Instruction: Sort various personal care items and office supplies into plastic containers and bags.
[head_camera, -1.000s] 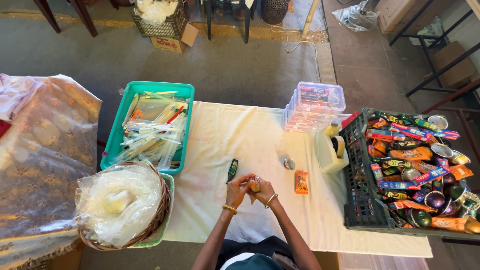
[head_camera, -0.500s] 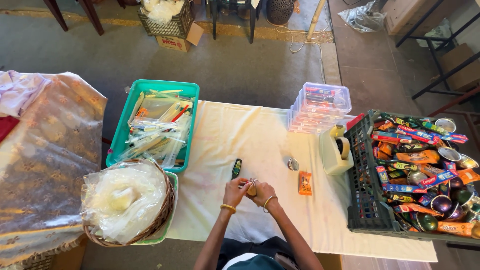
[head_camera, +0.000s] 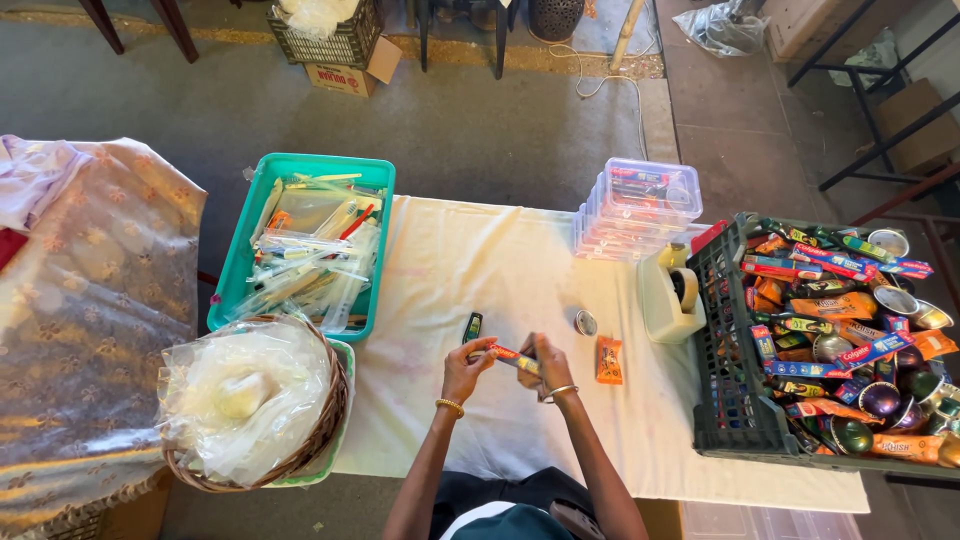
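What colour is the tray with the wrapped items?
The tray is teal green, best seen in the head view.

Two hands work at the near edge, the left hand (head_camera: 466, 368) and the right hand (head_camera: 549, 366), sharing one small red box (head_camera: 509, 357). On the cloth lie one green tube (head_camera: 473, 327), one round tin (head_camera: 585, 322) and one orange packet (head_camera: 608, 360). There are one teal tray (head_camera: 376, 250) at the left, one wicker basket (head_camera: 330, 415), one tape dispenser (head_camera: 670, 296) and one dark crate (head_camera: 722, 380) at the right.

Small red box (head_camera: 507, 356), tilted, between hands
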